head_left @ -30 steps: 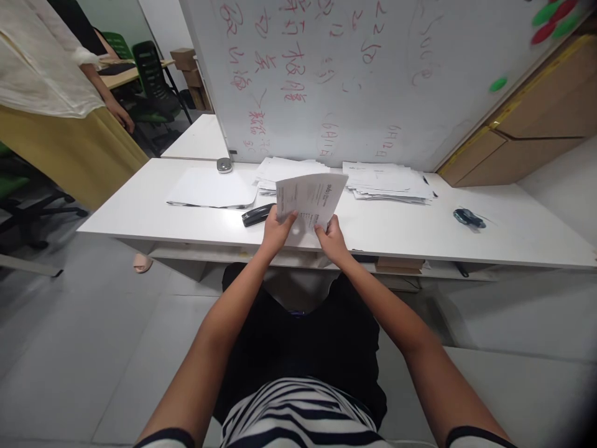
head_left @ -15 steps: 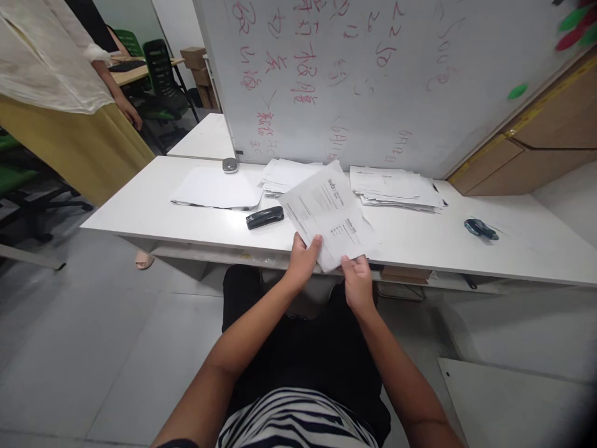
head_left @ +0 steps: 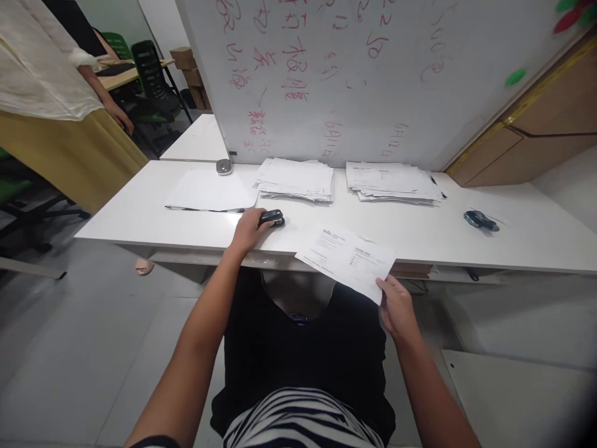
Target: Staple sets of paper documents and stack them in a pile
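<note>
My left hand [head_left: 249, 230] is closed around the near end of a black stapler [head_left: 273, 217], which rests on the white table. Between the thumb and fingers of my right hand [head_left: 396, 303] is the lower right corner of some printed paper sheets [head_left: 347, 258]. Those sheets tilt over the table's front edge, above my lap; how many there are I cannot tell. Behind the stapler lies a stack of papers [head_left: 296, 180], and a second paper stack [head_left: 394, 183] sits to its right. White sheets [head_left: 212, 190] lie at the left.
A whiteboard [head_left: 326, 81] with red writing stands along the table's back. A small grey device [head_left: 224, 167] is near its left corner. At the right lies a dark blue object [head_left: 481, 220], beside cardboard boxes [head_left: 532, 149]. Another person [head_left: 51, 93] stands at the left.
My left hand has let go of the sheets, moved left and taken hold of the stapler. My right hand has moved right and down with the sheets, which have turned more level.
</note>
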Available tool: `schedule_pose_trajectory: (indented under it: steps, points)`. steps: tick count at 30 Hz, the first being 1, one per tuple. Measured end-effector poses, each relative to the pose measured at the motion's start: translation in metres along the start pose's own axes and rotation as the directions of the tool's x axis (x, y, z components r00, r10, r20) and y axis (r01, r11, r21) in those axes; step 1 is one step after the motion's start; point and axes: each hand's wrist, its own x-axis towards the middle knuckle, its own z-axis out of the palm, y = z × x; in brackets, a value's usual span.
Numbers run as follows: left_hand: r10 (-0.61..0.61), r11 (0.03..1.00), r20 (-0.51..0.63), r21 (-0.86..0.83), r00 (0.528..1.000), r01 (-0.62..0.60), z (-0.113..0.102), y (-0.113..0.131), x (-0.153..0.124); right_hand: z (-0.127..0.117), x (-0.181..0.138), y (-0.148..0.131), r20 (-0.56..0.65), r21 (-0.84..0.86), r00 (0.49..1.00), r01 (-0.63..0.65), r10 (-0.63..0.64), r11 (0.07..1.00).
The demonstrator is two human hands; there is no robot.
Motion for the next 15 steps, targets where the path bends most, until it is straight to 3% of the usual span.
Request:
schedule_pose_trajectory:
  steps: [7, 15]
  points:
    - [0.038, 0.99, 0.089, -0.136, 0.995, -0.025, -0.01, 0.01, -0.014, 0.04, 0.015, -0.008, 0.133, -0.007, 0.991, -0.014, 0.015, 1.0]
    - [0.124, 0.987, 0.213, -0.129, 0.969, -0.097, -0.019, 0.017, -0.016, 0.065, 0.026, -0.004, 0.231, -0.06, 0.971, -0.042, 0.055, 0.997]
